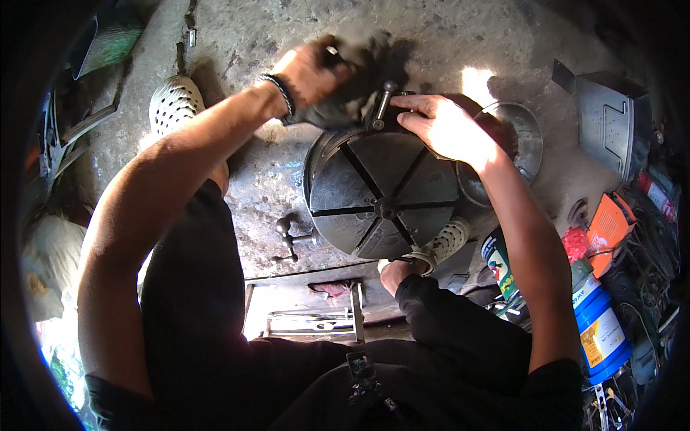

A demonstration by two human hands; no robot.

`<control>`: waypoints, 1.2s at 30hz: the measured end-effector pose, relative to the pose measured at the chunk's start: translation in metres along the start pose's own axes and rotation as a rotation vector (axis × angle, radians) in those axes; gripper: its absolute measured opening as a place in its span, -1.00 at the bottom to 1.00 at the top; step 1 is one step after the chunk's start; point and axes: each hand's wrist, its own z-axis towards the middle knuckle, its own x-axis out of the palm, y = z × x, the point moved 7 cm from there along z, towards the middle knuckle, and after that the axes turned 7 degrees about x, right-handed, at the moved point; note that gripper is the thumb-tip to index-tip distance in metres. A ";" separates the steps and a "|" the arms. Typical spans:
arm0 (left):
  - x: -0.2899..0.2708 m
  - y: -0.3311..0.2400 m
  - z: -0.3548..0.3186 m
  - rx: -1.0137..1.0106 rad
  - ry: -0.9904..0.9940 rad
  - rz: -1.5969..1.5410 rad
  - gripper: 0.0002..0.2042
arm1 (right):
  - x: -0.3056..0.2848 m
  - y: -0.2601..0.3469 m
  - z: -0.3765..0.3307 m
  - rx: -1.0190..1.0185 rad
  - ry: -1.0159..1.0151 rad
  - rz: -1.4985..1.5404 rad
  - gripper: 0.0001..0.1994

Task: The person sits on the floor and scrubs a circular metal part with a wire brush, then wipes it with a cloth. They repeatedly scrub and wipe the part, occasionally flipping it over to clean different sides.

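A round dark metal rotary table [424, 169] with slots running out from its centre lies between my feet. A short metal lever with a ball end [385, 104] stands at its far edge. My left hand [313, 74], blurred by motion, is closed on a dark, dirty rag [366, 68] just beyond the far left of the rotary table. My right hand [449, 131] rests at the table's far right edge, its fingers stretched out beside the lever. What lies under its palm is hidden.
A ball-ended crank handle [284, 237] lies left of the rotary table. A round metal basin [528, 140] sits to the right, near a grey metal box [604, 118]. A blue bucket [600, 334] and an orange box [611, 228] stand at the right. My shoes [176, 100] flank the work.
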 end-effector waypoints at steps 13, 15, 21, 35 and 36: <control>0.015 -0.069 -0.027 0.124 0.160 -0.198 -0.68 | 0.013 0.033 -0.018 -0.245 -0.131 -0.336 -0.57; 0.032 -0.063 -0.026 0.157 0.392 -0.203 -0.63 | 0.013 0.040 -0.019 -0.189 -0.087 -0.423 -0.57; 0.052 -0.068 -0.044 0.808 0.384 0.870 -0.47 | 0.008 0.041 -0.024 -0.163 0.028 -0.554 -0.51; 0.054 -0.001 0.009 -0.029 0.474 0.338 -0.54 | 0.004 0.005 -0.033 -0.159 -0.152 -0.332 -0.44; 0.054 0.022 0.019 -0.041 0.464 0.247 -0.55 | 0.003 0.000 -0.036 -0.105 -0.139 -0.317 -0.44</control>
